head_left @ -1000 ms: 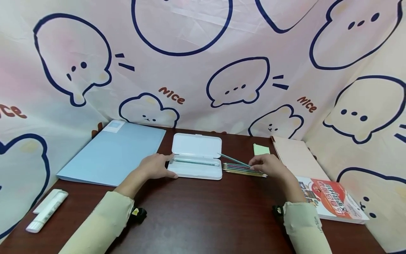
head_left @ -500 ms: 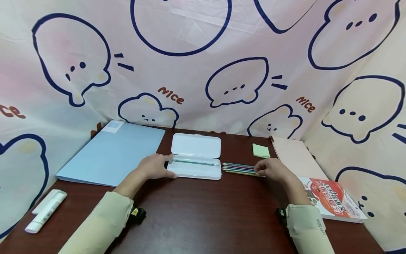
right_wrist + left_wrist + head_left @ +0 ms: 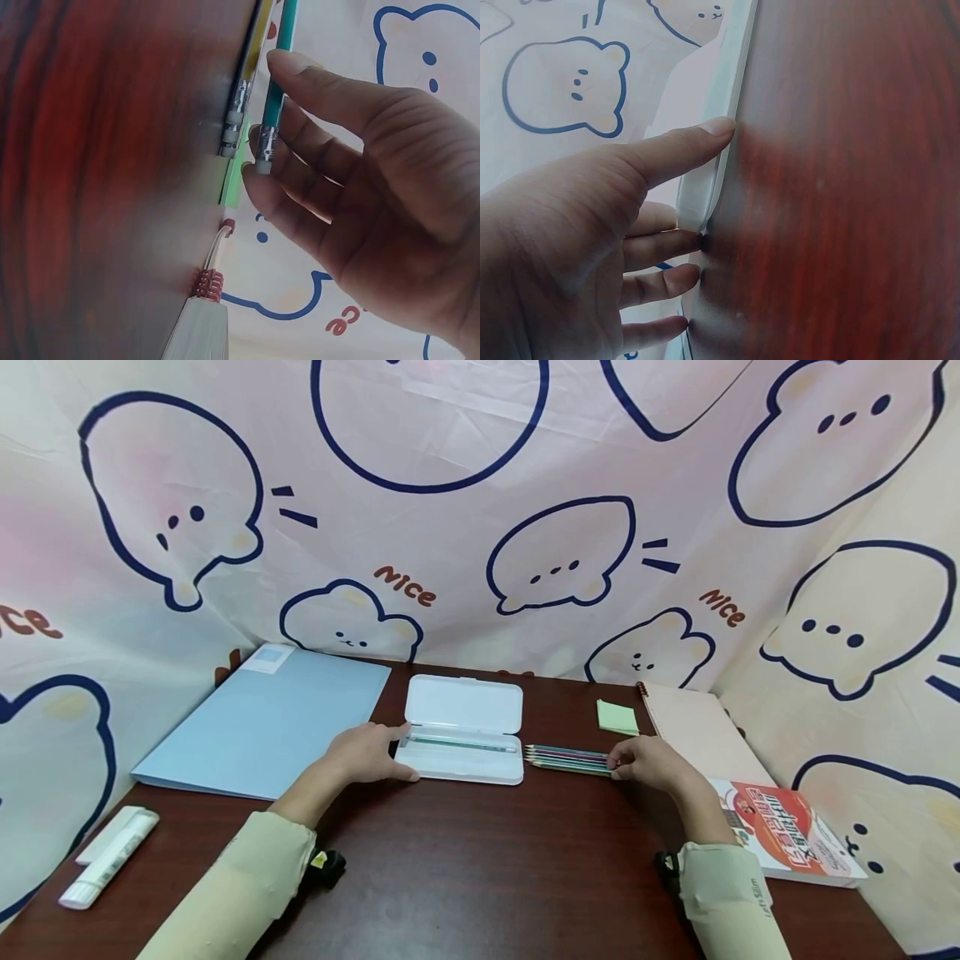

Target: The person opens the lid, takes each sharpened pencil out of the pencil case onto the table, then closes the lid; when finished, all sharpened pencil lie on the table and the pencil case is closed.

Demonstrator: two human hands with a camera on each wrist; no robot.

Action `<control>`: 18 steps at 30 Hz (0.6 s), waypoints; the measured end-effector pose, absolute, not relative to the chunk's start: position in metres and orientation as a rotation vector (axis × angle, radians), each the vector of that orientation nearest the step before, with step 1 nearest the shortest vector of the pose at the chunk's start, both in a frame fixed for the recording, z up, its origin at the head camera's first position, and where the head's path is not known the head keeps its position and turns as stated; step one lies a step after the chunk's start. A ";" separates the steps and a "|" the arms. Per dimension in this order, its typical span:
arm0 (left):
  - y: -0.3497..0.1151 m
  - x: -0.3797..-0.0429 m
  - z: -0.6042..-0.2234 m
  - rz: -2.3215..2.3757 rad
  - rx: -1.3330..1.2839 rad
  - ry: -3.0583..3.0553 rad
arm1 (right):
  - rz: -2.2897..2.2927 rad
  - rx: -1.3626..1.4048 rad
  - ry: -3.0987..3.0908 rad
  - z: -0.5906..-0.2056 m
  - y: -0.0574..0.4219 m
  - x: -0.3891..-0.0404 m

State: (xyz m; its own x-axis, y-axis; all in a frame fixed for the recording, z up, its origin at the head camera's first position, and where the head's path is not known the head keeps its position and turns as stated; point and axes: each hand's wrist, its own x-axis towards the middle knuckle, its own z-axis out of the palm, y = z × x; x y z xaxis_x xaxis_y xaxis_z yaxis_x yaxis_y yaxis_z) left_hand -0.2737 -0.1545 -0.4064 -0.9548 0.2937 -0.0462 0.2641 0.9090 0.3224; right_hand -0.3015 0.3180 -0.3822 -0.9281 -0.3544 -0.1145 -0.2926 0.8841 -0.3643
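Observation:
My left hand (image 3: 363, 753) holds the left end of an open white pencil case (image 3: 465, 768), thumb at its front edge and index finger near the hinge. The left wrist view shows the thumb pressed on the case wall (image 3: 697, 191), the other fingers spread behind. One teal pencil (image 3: 461, 743) lies inside the case. Right of it, several pencils (image 3: 562, 752) lie side by side, tips toward the case. My right hand (image 3: 648, 764) is at their eraser ends; in the right wrist view it pinches a green pencil (image 3: 274, 105) between thumb and fingers, apart from its neighbours.
A blue folder (image 3: 277, 718) lies left of the case. Green sticky notes (image 3: 617, 717), a spiral notebook (image 3: 708, 727) and a red-and-white book (image 3: 795, 831) are on the right. White tubular items (image 3: 112, 856) lie at the front left. A patterned cloth stands behind the brown table (image 3: 480, 868).
The slanted teal pencil that my right hand held toward the case has come down among the row. That hand has shifted slightly right along the pencils. My left hand stays at the case.

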 end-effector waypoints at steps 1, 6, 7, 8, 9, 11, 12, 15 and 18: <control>-0.155 -0.274 -0.406 0.481 0.437 2.978 | -0.506 -0.499 2.874 -0.382 0.318 -0.301; -0.155 -0.273 -0.405 0.479 0.438 2.979 | -0.461 -0.504 2.880 -0.382 0.316 -0.300; -0.155 -0.273 -0.405 0.478 0.438 2.978 | -0.456 -0.506 2.881 -0.382 0.316 -0.300; -0.155 -0.273 -0.405 0.479 0.438 2.978 | -0.453 -0.507 2.881 -0.382 0.316 -0.300; -0.154 -0.273 -0.405 0.478 0.438 2.978 | -0.452 -0.510 2.879 -0.382 0.316 -0.299; -0.154 -0.273 -0.405 0.477 0.438 2.978 | -0.445 -0.512 2.869 -0.383 0.316 -0.299; -0.154 -0.273 -0.405 0.477 0.438 2.977 | -0.438 -0.509 2.866 -0.383 0.315 -0.299; -0.154 -0.273 -0.405 0.478 0.439 2.978 | -0.408 -0.499 2.859 -0.384 0.315 -0.300; -0.154 -0.273 -0.405 0.476 0.442 2.980 | -0.365 -0.490 2.868 -0.385 0.314 -0.299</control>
